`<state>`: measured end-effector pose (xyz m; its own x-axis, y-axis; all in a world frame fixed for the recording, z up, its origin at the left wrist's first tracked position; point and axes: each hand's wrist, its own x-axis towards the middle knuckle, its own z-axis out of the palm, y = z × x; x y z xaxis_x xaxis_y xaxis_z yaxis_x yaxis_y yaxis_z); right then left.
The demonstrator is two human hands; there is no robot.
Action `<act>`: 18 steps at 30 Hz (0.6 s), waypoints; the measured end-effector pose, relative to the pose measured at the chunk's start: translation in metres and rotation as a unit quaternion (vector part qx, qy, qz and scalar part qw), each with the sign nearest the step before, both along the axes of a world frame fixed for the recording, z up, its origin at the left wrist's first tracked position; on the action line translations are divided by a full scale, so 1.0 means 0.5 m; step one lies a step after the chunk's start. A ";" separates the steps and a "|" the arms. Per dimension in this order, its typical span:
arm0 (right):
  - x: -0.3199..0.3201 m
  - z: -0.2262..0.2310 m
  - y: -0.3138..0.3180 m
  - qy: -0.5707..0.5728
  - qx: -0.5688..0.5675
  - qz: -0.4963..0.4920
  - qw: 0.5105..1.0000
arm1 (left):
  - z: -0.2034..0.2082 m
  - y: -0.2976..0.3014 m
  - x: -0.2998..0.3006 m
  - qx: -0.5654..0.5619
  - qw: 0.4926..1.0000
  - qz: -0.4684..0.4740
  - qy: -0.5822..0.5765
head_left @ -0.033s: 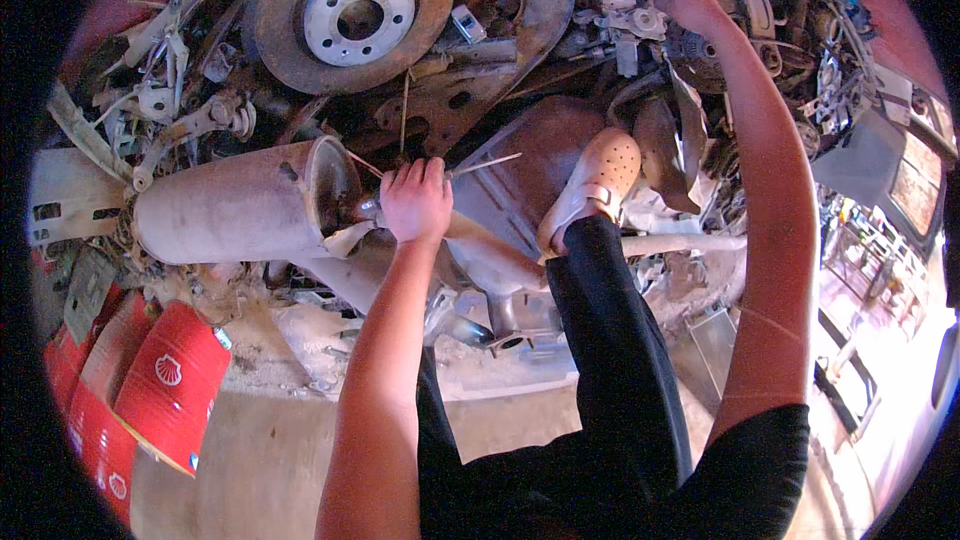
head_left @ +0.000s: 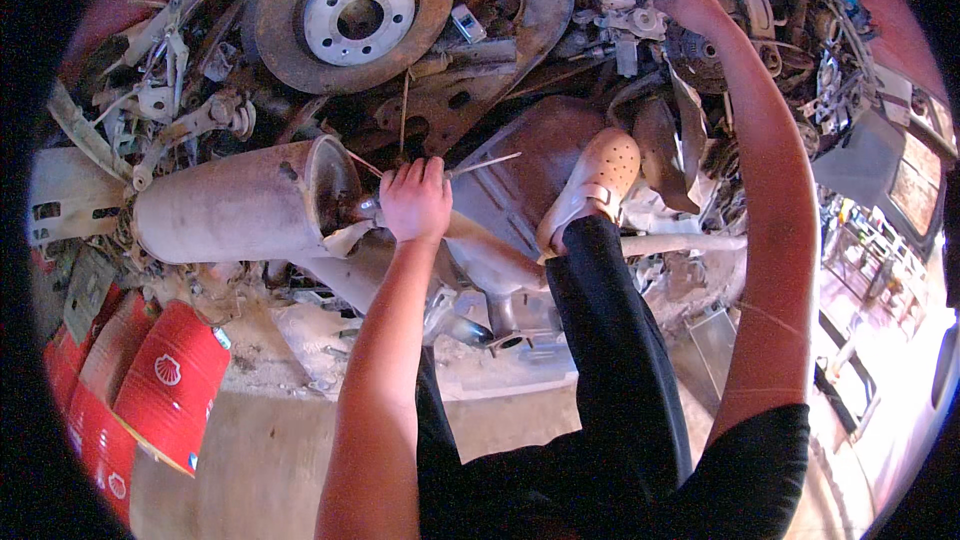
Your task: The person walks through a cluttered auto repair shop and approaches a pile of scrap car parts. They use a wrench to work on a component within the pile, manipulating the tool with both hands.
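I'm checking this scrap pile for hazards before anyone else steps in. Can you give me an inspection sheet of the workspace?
Surface: dusty concrete floor, pile of scrap car parts on it.
Job's things: rusty muffler lying on its side; thin rod sticking out at the left hand.
Clutter: brake disc, control arm, brackets, bent sheet metal.
Hands: left hand closed at the muffler's end, what it grips is unclear; right hand reaching into parts at the top, fingers hidden.
Cables: thin wire hanging below the disc.
Surroundings: red drums at left; foot in a perforated shoe resting on the pile.
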<state>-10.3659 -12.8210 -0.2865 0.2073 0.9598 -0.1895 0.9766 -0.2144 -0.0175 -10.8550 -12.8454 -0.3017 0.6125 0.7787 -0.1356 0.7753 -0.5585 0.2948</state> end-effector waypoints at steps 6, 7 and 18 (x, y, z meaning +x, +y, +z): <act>-0.052 0.041 0.036 -0.030 -0.160 -0.046 0.986 | 0.001 0.001 0.002 -0.017 1.000 0.010 0.008; -0.038 0.035 0.024 -0.011 -0.115 0.028 0.993 | 0.001 -0.001 0.004 -0.014 1.000 0.009 0.008; -0.084 0.080 0.035 -0.053 -0.154 -0.151 0.975 | 0.001 0.004 0.001 0.014 1.000 -0.007 -0.007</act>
<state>-10.4077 -12.8034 -0.2464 0.5060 0.7526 -0.4214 0.8608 -0.4717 0.1910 -10.8547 -12.8432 -0.3011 0.6247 0.7736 -0.1060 0.7638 -0.5772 0.2890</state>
